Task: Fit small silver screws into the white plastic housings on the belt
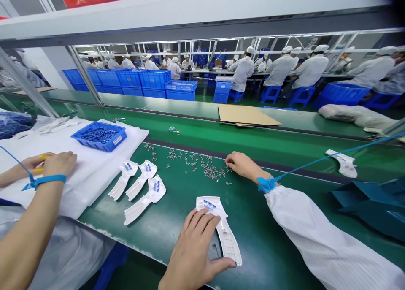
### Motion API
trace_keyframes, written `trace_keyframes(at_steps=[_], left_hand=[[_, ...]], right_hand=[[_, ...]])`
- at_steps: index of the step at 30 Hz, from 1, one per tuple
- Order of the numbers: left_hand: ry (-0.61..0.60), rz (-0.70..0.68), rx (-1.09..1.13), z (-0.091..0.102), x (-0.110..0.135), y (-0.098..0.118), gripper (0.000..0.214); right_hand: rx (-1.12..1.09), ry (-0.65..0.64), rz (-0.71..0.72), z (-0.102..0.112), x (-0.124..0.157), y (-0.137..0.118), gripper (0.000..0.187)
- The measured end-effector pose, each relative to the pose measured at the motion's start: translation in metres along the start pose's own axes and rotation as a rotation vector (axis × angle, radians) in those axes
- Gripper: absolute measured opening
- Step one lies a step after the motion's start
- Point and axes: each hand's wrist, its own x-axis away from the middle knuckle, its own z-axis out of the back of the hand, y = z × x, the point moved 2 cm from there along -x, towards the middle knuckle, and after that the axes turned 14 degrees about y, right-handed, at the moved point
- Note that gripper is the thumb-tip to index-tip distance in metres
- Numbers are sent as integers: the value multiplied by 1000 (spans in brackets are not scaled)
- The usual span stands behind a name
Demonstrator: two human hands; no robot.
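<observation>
Your left hand [196,247] lies spread, pressing the white plastic housing [221,231] flat on the near green worktop [253,222]. Your right hand [240,164] reaches far, fingertips pinching at the scattered small screws [209,169]. You seem to be fetching a screw; next, seat it carefully in the housing.

White plastic shells on the green belt: five – three in a cluster [139,188], one under the left hand [193,256], one far right [343,163]
Small metal screws [202,165]: a scattered heap, too many and too small to count
Blue tray [99,136]: one
Cardboard sheet [245,115]: one
Blue wrist straps: two [267,184], [47,180]
Hands in view: four
Blue crates [152,83] behind: a row, number unclear
</observation>
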Motion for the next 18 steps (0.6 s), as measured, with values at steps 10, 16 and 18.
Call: trace_keyframes(at_steps=[10, 16, 18], left_hand=[[13, -4, 18, 0, 0, -1, 82], [44, -17, 23, -2, 0, -1, 82], [43, -17, 25, -1, 1, -1, 82]], right_hand=[[-175, 104, 2, 15, 4, -16, 18], [-355, 117, -69, 26, 21, -15, 26], [-423, 91, -100, 26, 32, -13, 27]])
